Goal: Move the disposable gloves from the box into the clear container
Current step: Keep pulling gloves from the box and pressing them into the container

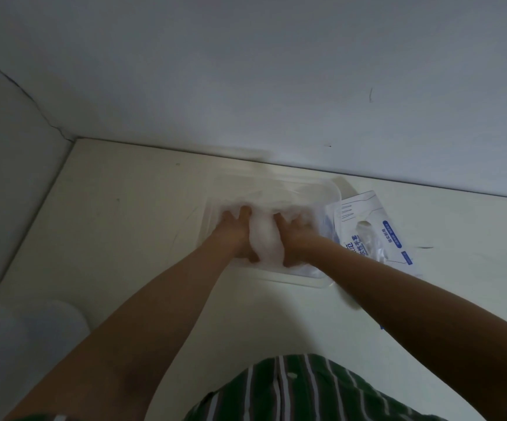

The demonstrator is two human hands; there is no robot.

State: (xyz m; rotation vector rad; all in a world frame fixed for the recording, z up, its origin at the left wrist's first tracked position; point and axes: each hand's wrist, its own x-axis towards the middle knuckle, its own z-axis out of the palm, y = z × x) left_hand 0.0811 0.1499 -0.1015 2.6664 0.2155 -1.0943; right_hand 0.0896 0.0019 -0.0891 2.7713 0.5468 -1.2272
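I am squeezing a crumpled wad of thin, translucent white plastic gloves between my left hand and right hand. My fingers are curling tightly into it from both sides. The wad is sitting under my hands inside the shallow clear plastic container with rounded corners. Just right of my right hand, the flat white-and-blue printed box is lying against the container's edge on the smooth pale table. Bare table is stretching left of my left hand to the wall.

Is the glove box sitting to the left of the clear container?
No, the glove box lies on the table to the right of the clear container, close against its right side.
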